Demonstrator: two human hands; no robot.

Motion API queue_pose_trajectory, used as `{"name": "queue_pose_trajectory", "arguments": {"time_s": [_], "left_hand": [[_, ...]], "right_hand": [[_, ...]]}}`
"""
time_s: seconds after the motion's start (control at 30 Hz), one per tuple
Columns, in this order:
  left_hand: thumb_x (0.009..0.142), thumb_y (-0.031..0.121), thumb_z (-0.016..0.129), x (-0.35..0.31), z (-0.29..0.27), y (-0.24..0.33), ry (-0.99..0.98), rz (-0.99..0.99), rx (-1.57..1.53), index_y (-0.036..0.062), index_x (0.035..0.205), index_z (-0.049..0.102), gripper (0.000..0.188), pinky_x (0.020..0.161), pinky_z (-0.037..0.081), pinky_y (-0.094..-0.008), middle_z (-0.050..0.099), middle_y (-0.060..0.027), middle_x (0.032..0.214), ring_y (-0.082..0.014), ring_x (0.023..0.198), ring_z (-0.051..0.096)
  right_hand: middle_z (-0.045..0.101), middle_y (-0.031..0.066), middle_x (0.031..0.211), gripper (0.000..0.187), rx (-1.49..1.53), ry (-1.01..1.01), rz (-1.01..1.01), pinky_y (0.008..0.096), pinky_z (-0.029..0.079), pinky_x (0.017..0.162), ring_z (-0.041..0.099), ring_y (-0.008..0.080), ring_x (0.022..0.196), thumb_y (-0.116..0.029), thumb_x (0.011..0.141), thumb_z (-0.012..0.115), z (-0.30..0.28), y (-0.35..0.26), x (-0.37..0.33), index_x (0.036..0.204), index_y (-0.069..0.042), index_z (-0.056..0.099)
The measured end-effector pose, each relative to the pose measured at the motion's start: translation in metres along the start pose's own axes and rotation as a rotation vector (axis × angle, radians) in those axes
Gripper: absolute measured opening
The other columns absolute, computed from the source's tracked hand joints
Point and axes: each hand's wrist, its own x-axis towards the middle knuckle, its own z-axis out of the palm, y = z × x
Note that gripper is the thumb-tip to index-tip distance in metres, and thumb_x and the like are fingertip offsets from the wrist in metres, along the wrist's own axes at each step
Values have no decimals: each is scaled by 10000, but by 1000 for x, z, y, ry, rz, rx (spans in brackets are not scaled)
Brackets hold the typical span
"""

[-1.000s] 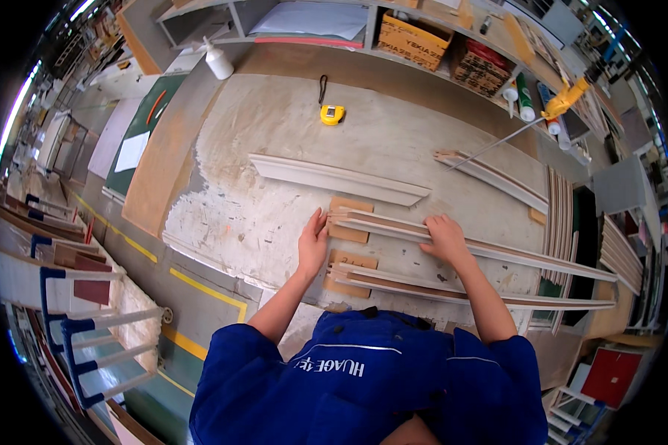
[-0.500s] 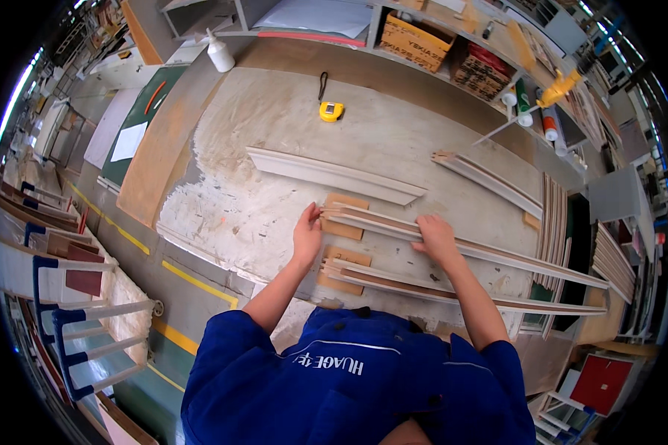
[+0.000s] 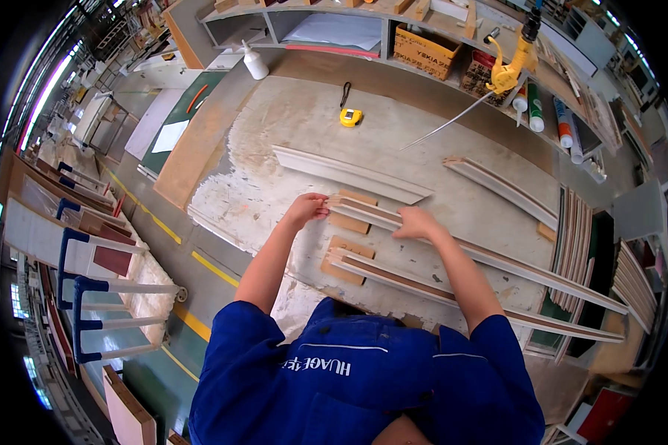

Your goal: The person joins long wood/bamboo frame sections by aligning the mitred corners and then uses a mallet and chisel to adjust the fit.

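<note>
Two long pale moulding strips with brown grooves run side by side across the bench, their left ends over wooden blocks. My right hand grips the farther moulding strip a little in from its left end. My left hand has its fingers bent together at that strip's left tip; the exact hold there is partly hidden. One wooden block shows under this strip. Nearer my body lies the second moulding strip, over another block, with neither hand on it. A shorter mitred moulding piece lies beyond my hands.
Another moulding piece rests at the right, near a stack of strips. A yellow tape measure lies farther back. A yellow air gun hangs over the bench, its thin nozzle pointing inward. A white bottle stands far left.
My right hand has shifted left along the farther strip. My left hand has turned, its fingers now pointing right at the strip's tip. The air gun has swung left, and the view has shifted.
</note>
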Motion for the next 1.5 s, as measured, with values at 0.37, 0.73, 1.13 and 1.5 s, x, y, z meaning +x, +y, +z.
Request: {"name": "queue_pose_trajectory", "arguments": {"time_s": [0.37, 0.73, 1.13, 1.5], "left_hand": [[790, 3, 643, 37, -27, 32, -379, 909, 1052, 50, 959, 673, 178, 728, 527, -349, 647, -110, 894, -244, 817, 642], [686, 78, 800, 42, -25, 9, -375, 589, 727, 50, 957, 673, 301, 711, 498, -289, 613, -71, 915, -161, 756, 576], [800, 41, 616, 22, -22, 31, -599, -144, 198, 24, 1036, 527, 253, 663, 581, -327, 634, -88, 853, -188, 737, 668], [708, 51, 722, 45, -34, 38, -505, 865, 1148, 95, 1158, 511, 499, 714, 536, -330, 621, -94, 962, -217, 898, 634]], "right_hand": [[631, 217, 1064, 642, 30, -57, 102, 415, 481, 840, 598, 362, 993, -364, 655, 749, -4, 1, -13, 1169, -24, 569], [631, 196, 1084, 631, 15, -48, 255, 408, 481, 847, 594, 356, 1002, -354, 642, 759, -11, -20, -19, 1171, -71, 564], [632, 200, 1098, 627, 31, -11, 215, 412, 481, 864, 587, 367, 1023, -343, 636, 733, -5, -17, -17, 1172, -61, 570], [634, 208, 1087, 630, -2, 30, 186, 413, 487, 860, 596, 363, 1013, -339, 636, 739, 1, -8, -17, 1169, -42, 579]]}}
